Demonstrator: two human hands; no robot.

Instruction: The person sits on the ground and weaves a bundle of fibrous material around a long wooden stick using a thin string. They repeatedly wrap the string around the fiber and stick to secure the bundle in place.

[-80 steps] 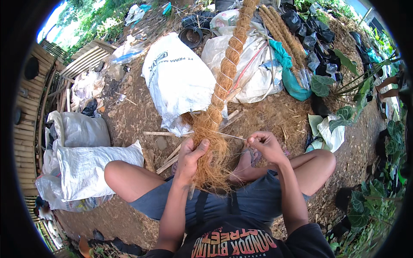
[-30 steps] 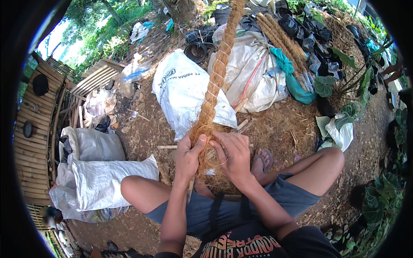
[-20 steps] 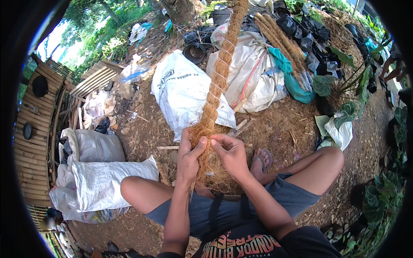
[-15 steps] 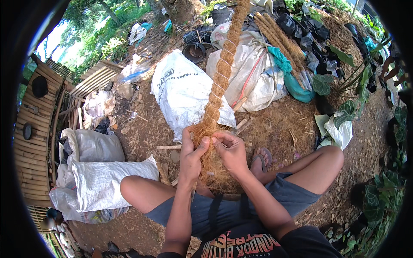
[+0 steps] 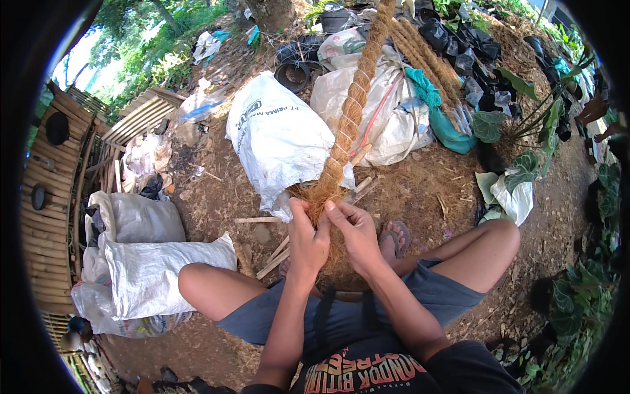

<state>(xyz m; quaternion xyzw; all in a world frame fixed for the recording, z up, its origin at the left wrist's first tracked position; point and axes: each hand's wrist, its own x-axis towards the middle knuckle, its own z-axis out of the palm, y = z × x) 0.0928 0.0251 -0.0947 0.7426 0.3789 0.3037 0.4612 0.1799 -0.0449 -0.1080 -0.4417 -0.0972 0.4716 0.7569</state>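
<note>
A long pole wrapped in brown coconut fibre (image 5: 354,98), bound round with pale string, slants from the top of the view down to my hands. Its lower end spreads into loose coir (image 5: 320,195). My left hand (image 5: 308,241) pinches the fibre on the left side of that end. Against its right side, my right hand (image 5: 354,233) is closed with thumb and fingers on the coir. The two hands are close together over my lap. Part of the loose fibre is hidden behind them.
A white sack (image 5: 275,138) lies beyond my hands, its mouth towards them. Filled sacks (image 5: 170,272) stand at left near a bamboo platform (image 5: 56,217). More fibre-wrapped poles (image 5: 426,59) rest at the back right. Thin sticks (image 5: 272,259) and a sandalled foot (image 5: 396,238) are close by.
The lower end of the pole has shifted slightly right, and its upper part leans further right. Both hands have moved a little right and down; less loose fibre shows below them.
</note>
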